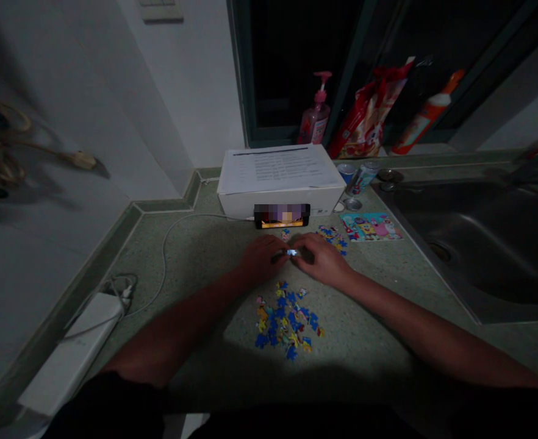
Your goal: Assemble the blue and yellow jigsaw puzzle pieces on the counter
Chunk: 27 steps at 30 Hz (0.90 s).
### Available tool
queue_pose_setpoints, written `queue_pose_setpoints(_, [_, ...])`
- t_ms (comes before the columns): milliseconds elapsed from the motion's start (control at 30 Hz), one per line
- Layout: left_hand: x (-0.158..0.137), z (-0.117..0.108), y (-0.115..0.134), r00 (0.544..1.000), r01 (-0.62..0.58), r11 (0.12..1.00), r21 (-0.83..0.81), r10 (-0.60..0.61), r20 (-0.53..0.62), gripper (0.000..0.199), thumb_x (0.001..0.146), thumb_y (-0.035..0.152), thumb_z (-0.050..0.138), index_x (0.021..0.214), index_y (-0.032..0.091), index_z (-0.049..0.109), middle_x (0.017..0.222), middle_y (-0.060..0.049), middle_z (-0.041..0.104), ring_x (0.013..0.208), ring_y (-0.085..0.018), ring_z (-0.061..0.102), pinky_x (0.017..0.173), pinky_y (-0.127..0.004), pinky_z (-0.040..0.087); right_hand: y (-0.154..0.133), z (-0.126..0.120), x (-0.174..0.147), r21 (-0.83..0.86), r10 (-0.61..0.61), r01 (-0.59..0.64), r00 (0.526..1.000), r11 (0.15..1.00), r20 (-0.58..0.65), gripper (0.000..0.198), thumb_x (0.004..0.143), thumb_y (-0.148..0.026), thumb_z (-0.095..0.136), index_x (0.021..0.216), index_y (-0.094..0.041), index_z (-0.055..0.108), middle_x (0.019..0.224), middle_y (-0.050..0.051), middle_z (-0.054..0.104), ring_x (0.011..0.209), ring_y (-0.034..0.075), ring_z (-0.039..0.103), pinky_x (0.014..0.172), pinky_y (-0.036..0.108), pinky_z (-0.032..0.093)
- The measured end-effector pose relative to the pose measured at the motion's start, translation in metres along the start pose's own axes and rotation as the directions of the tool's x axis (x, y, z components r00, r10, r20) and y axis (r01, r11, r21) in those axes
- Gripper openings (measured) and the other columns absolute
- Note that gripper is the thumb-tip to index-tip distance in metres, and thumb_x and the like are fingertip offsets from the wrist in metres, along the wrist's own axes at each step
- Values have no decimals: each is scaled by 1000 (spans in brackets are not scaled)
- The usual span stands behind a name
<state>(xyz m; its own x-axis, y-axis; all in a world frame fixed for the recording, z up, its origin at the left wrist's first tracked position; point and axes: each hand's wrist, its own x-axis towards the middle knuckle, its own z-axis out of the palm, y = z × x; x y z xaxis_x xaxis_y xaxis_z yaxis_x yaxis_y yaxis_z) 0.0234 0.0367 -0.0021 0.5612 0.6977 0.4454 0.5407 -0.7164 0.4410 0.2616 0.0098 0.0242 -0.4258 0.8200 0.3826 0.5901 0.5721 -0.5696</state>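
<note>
My left hand [265, 255] and my right hand [320, 258] meet just in front of the phone, fingertips pinched together. Between them is a small, bright white-and-blue jigsaw piece [291, 252], its outline partly covered by the fingers. Close beyond the fingertips lies a loose piece [285, 233] on the counter. Nearer to me, below both hands, spreads a pile of blue, yellow and pink jigsaw pieces [282, 320]. A smaller group of pieces [340, 244] sits beside my right hand, next to a colourful cartoon picture card [372, 227].
A lit phone [282, 217] leans on a white box [278, 198] topped with a printed sheet. Cans [363, 177] stand right of the box, before a metal sink [479, 238]. A power strip [74, 350] with a cable lies left. Behind are a pump bottle [315, 119] and red bag [369, 113].
</note>
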Motion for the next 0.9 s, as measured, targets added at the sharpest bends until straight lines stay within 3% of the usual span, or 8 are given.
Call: queue_pose_setpoints(900, [0,-1,2,1000,14,1000,0,-14,-15,12,99,20,78,111,24,75,108,-5,80,108,-23,76,102,-41,63,7,1,-2,-96,-29,27,999,995,-26,9,102,-29,72,111,-29,71,116,9,78,114,32,75,100,54,62])
